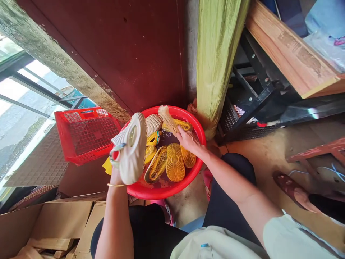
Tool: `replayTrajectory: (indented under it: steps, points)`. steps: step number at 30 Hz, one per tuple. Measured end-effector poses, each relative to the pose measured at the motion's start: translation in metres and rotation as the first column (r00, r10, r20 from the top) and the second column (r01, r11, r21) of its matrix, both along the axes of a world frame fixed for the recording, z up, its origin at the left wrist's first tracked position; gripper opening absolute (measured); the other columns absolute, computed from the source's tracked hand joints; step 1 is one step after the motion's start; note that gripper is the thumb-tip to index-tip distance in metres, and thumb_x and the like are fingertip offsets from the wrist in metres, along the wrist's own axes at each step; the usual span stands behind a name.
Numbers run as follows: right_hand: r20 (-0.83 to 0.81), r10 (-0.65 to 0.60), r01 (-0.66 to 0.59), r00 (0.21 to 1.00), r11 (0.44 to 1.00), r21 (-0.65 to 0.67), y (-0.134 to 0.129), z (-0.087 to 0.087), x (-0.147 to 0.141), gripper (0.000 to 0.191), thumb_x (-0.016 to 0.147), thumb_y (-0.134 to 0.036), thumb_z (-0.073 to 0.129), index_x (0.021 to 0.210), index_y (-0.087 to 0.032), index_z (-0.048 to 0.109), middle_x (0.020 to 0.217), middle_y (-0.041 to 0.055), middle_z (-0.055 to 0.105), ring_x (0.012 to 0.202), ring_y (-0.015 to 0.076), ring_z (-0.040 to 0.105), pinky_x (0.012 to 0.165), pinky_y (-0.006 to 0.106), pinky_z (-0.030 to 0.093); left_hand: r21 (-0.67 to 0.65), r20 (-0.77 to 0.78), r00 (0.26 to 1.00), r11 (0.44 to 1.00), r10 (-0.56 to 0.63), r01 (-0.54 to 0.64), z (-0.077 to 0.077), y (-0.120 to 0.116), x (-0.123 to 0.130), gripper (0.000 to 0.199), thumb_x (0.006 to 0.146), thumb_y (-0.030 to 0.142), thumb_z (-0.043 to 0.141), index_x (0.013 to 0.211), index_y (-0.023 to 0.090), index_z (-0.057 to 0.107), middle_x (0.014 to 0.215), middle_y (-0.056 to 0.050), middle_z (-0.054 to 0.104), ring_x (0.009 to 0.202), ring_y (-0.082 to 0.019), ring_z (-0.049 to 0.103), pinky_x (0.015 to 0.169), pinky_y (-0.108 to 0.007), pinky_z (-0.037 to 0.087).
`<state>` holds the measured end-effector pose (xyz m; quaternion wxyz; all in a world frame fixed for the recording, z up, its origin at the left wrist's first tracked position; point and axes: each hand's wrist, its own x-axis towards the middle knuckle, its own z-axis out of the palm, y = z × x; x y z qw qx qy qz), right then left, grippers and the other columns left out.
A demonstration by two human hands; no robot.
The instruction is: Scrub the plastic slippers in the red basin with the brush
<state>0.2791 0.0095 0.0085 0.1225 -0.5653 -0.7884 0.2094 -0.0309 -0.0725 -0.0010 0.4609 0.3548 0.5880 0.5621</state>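
My left hand is closed around a cream-white clog, held up over the left rim of a red basin. Most of those fingers are hidden behind the clog. Over the basin's right half, my right hand grips a scrubbing brush by its near end, its bristly far end pointing away from me. The brush and the clog are apart. Several yellow-looking shoes, one a clog lying sole up, sit in dark water below. Another pale clog rests at the back of the basin.
A red plastic crate stands left of the basin, an open cardboard box at the lower left. Behind are a dark red panel and a yellow-green wrapped post. Another person's foot is at the right, below a wooden-topped table.
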Motion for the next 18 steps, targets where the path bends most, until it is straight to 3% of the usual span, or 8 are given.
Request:
replayTrajectory:
  steps: [2,4,6,9,12,16,17,18]
  points:
    - [-0.055,0.016,-0.018,0.998,0.999,-0.041,-0.002,-0.006,0.001,0.068,0.107,-0.045,0.048,0.164,-0.012,0.029,0.114,0.0181,0.077,0.104,0.0286,0.075,0.087,0.034,0.054,0.031,-0.112,0.992,0.998,0.054,-0.051,0.004,-0.001,-0.006,0.056,0.069,0.042,0.078,0.122,0.026,0.07,0.102,-0.004,0.074,0.099,-0.025,0.07,0.083,-0.036,0.06]
    - [-0.065,0.061,-0.068,0.996,0.992,-0.104,-0.011,-0.015,-0.004,0.083,0.101,-0.05,0.058,0.165,-0.011,0.023,0.119,0.0201,0.076,0.107,0.0318,0.074,0.088,0.037,0.055,0.046,-0.303,0.945,0.992,0.126,-0.117,0.003,-0.002,-0.009,0.06,0.067,0.032,0.077,0.127,0.025,0.069,0.102,-0.003,0.075,0.097,-0.024,0.07,0.085,-0.035,0.058]
    - [-0.019,0.106,-0.107,0.994,0.978,-0.18,-0.02,-0.024,-0.01,0.09,0.096,-0.048,0.064,0.165,-0.009,0.021,0.121,0.0224,0.074,0.108,0.0343,0.074,0.089,0.039,0.056,0.007,-0.544,0.825,0.984,0.152,-0.177,-0.001,-0.001,-0.012,0.058,0.072,0.03,0.072,0.13,0.027,0.069,0.104,-0.004,0.076,0.098,-0.026,0.07,0.091,-0.04,0.056]
    - [0.043,0.153,-0.137,0.987,0.956,-0.258,-0.026,-0.034,-0.016,0.074,0.096,-0.037,0.062,0.158,-0.008,0.036,0.119,0.0224,0.074,0.108,0.0344,0.074,0.089,0.04,0.056,-0.137,-0.737,0.674,0.969,0.04,-0.207,-0.007,0.004,-0.019,0.053,0.076,0.027,0.073,0.129,0.03,0.07,0.111,-0.006,0.078,0.102,-0.03,0.071,0.101,-0.048,0.05]
    - [0.063,0.132,-0.111,0.989,0.957,-0.267,-0.022,-0.036,-0.014,0.05,0.097,-0.028,0.056,0.144,-0.011,0.052,0.117,0.0217,0.075,0.109,0.0327,0.074,0.09,0.039,0.056,-0.146,-0.697,0.712,0.957,0.082,-0.252,-0.005,0.005,-0.023,0.057,0.077,0.03,0.075,0.133,0.026,0.066,0.118,-0.01,0.076,0.104,-0.03,0.072,0.101,-0.047,0.051]
    - [0.062,0.052,-0.034,0.997,0.965,-0.262,-0.008,-0.035,-0.009,0.041,0.1,-0.027,0.053,0.137,-0.011,0.056,0.12,0.0228,0.074,0.114,0.0328,0.072,0.094,0.039,0.055,0.244,-0.556,0.716,0.906,0.422,-0.345,0.006,-0.007,0.002,0.054,0.085,0.034,0.072,0.137,0.022,0.061,0.128,-0.012,0.069,0.119,-0.025,0.066,0.102,-0.038,0.052]
    - [0.057,0.035,-0.019,0.998,0.965,-0.26,-0.004,-0.036,-0.009,0.041,0.101,-0.028,0.052,0.138,-0.01,0.056,0.123,0.0234,0.073,0.115,0.0329,0.072,0.095,0.04,0.054,0.331,-0.551,0.711,0.897,0.437,-0.294,0.006,-0.011,0.016,0.053,0.085,0.034,0.074,0.135,0.024,0.062,0.13,-0.011,0.068,0.123,-0.025,0.064,0.103,-0.036,0.051]
    - [0.05,0.023,-0.009,0.998,0.966,-0.257,-0.001,-0.038,-0.009,0.042,0.102,-0.029,0.051,0.139,-0.009,0.055,0.126,0.0238,0.072,0.117,0.0328,0.071,0.096,0.04,0.054,0.333,-0.54,0.757,0.92,0.367,-0.208,0.003,-0.014,0.033,0.049,0.084,0.035,0.076,0.131,0.025,0.065,0.124,-0.009,0.07,0.118,-0.025,0.066,0.099,-0.034,0.053]
